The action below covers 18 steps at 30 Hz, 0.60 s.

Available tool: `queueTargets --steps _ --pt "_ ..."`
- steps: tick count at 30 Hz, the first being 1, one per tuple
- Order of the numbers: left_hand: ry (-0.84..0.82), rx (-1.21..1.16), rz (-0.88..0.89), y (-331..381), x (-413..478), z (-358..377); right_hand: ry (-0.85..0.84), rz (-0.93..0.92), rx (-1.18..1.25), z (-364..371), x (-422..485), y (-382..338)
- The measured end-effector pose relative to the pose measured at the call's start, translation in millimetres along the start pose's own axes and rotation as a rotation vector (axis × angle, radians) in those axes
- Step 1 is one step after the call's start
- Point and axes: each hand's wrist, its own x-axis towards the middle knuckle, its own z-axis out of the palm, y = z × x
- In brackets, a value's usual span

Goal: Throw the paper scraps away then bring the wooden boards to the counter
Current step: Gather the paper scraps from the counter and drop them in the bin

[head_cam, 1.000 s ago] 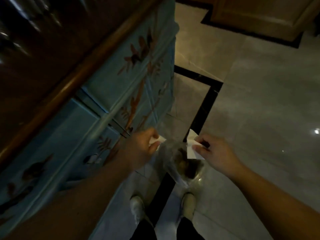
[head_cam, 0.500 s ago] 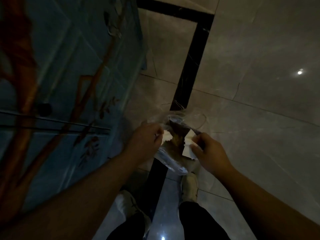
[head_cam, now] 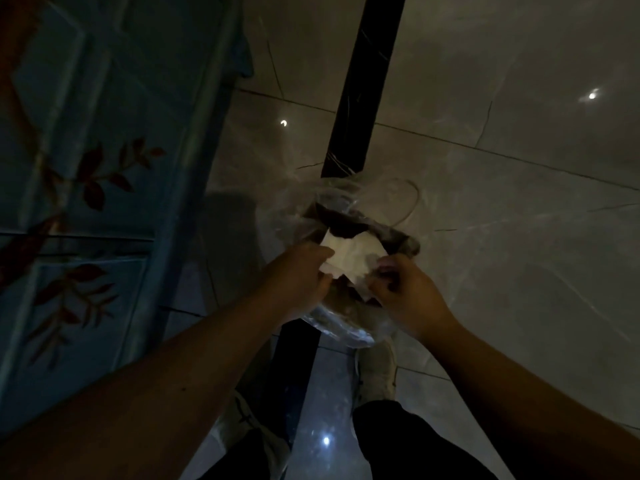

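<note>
**Scraps over the bag mouth**

My left hand (head_cam: 304, 275) has its fingers curled in on the near-left edge of the white paper scraps (head_cam: 349, 259), thumb and fingertips pinched on them. My right hand (head_cam: 405, 292) is pinching too, at the near-right edge, though in this gloom I can't quite tell whether it grips paper alone or a fold of plastic along with it. The two hands are close, the paper bridging the small gap between them.

The scraps sit right at the opening of the clear plastic bag (head_cam: 346, 327), over the dark rubbish inside it. The bag sits low in front of me, above my shoes (head_cam: 375, 372), over the black floor strip (head_cam: 367, 81) that runs away across the pale tiles (head_cam: 519, 237). To my left stands the blue painted cabinet (head_cam: 104, 150) with its red leaf pattern. No wooden boards in sight, and no counter either; that half of the job is not yet started.

What could go wrong here? The bag is thin and floppy, and its mouth has no rim I can make out. If I let go before the paper is properly past the plastic, a scrap could slide down the outside and land on the tiles. If my right hand does have plastic pinched, pulling away could drag the mouth shut or tip the contents out.
</note>
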Motion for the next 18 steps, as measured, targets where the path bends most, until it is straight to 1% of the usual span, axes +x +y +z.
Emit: queueTargets --steps 3,6,9,13,16,18 --pt "0.005 0.086 0.094 4.6 0.0 0.7 -0.028 -0.014 -0.024 -6.5 -3.7 -3.9" --pt "0.043 0.165 0.198 17.1 -7.5 -10.8 -0.043 -0.082 -0.060 -23.2 -12.1 -19.0" --pt "0.094 0.223 0.209 42.5 -21.7 -39.8 -0.036 -0.207 -0.166 -50.2 -26.3 -54.8" --pt "0.157 0.447 0.263 96.6 -44.2 -106.3 -0.006 -0.354 -0.324 -98.1 -45.7 -125.3" --pt "0.223 0.587 0.401 154.6 -70.4 -175.7 0.057 -0.447 -0.432 -150.0 -63.3 -193.8" --pt "0.301 0.637 0.445 192.7 -89.4 -219.8 0.116 -0.508 -0.514 -186.8 -77.4 -237.8"
